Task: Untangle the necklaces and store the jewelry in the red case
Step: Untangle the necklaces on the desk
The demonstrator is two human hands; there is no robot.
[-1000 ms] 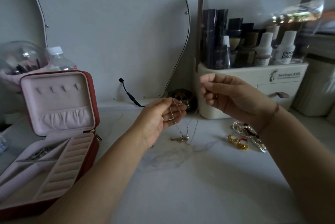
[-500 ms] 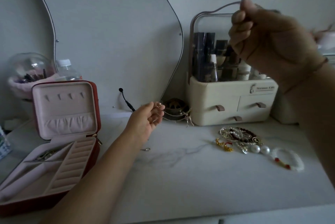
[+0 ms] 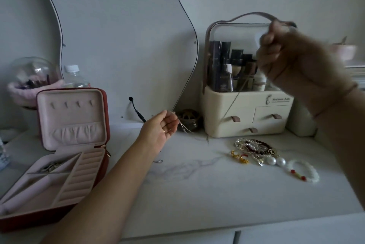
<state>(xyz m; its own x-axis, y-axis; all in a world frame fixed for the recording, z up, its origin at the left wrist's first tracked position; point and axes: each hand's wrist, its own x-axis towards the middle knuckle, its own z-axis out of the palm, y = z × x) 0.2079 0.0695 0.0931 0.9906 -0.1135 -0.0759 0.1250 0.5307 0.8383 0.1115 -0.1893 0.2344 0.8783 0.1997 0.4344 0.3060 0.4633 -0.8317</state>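
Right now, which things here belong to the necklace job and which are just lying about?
Job: thin chain necklaces held between left hand and right hand; red jewellery case; heap of pearl and gold jewellery; white bead bracelet.
Lying about: cream cosmetics organiser; clear plastic bottle; black cable.

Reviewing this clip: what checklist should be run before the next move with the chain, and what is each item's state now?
1. Case lid up: ok.
2. Left hand pinches chain: ok.
3. Right hand grips the chain's other end: ok, though blurred.
4. Chain free of knots: cannot tell, too thin.
5. Chain apart from the pile: ok.
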